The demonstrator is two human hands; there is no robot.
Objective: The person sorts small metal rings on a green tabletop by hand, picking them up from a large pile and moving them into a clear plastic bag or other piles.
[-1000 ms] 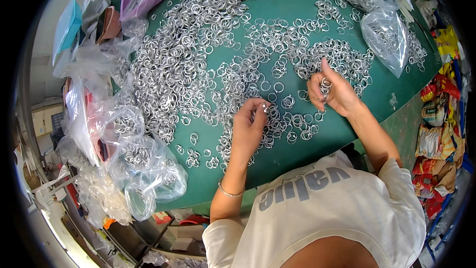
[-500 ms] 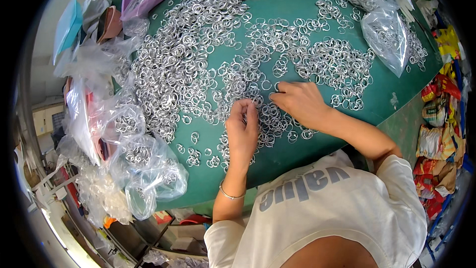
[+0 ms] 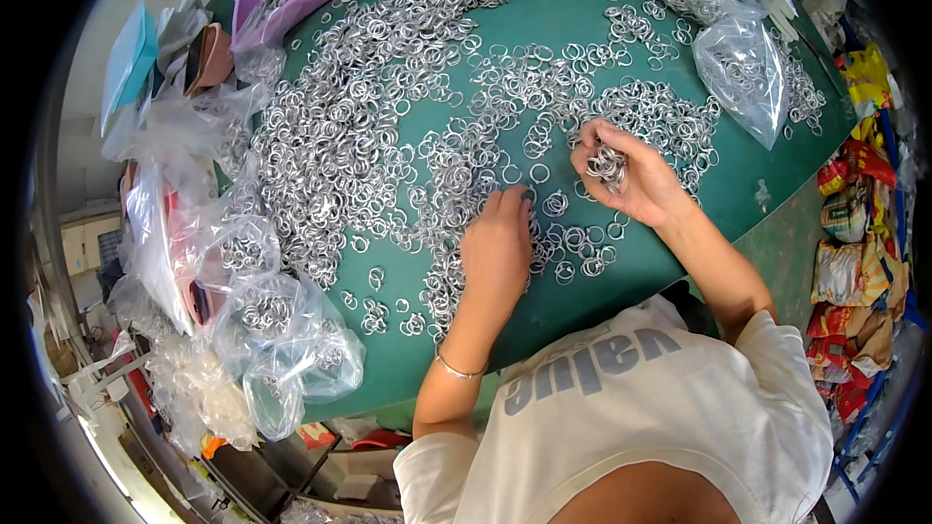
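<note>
Silvery metal rings (image 3: pixel 330 155) lie heaped and scattered over a green tabletop (image 3: pixel 505 24). My right hand (image 3: pixel 641 180) is turned partly palm up, its fingers curled around a small bunch of metal rings (image 3: pixel 608 167). It is raised beside the right-hand heap of rings (image 3: pixel 670 116). My left hand (image 3: pixel 497 247) is back up, fingers bent and close together, at the edge of the middle heap (image 3: pixel 456 170). Something dark shows at its fingertips, and what they pinch, if anything, is hidden. A few loose rings (image 3: pixel 555 202) lie between the two hands.
A purple bin (image 3: pixel 301 0) with metal parts stands at the far left. Clear plastic bags (image 3: pixel 301 330) of rings crowd the left edge. Another clear bag (image 3: pixel 743 73) lies at the far right. Colourful packages (image 3: pixel 845 281) are stacked beyond the table's right side.
My right hand has moved right and turned over, now showing a bunch of rings in it. My left hand has shifted slightly right and turned back up.
</note>
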